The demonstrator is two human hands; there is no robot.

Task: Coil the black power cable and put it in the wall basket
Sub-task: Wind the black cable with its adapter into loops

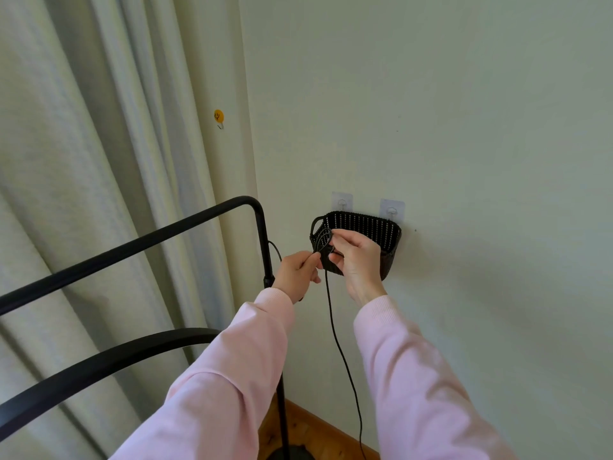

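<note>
1. A pale curtain (83,161) hangs in folds along the left side, and a black metal rack (139,242) with curved tubes stands in front of it.
2. A small yellow smiley hook (218,116) is stuck on the wall strip beside the curtain, above the rack's corner.
3. The left hand (296,270), in a pink sleeve (232,370), is closed in a pinch on the black power cable (335,333), gripping it just below the loops.
4. Several small loops of the cable (323,242) are gathered between the two hands, right in front of the left end of the basket; the rest of the cable hangs straight down from the hands towards the wooden floor (308,429).
5. The right hand (356,257) is curled around the loops from the right, thumb and fingers closed on them.
6. The black woven wall basket (374,227) hangs on two clear adhesive hooks (391,209) on the pale wall (464,127), directly behind the hands, its top open.
</note>
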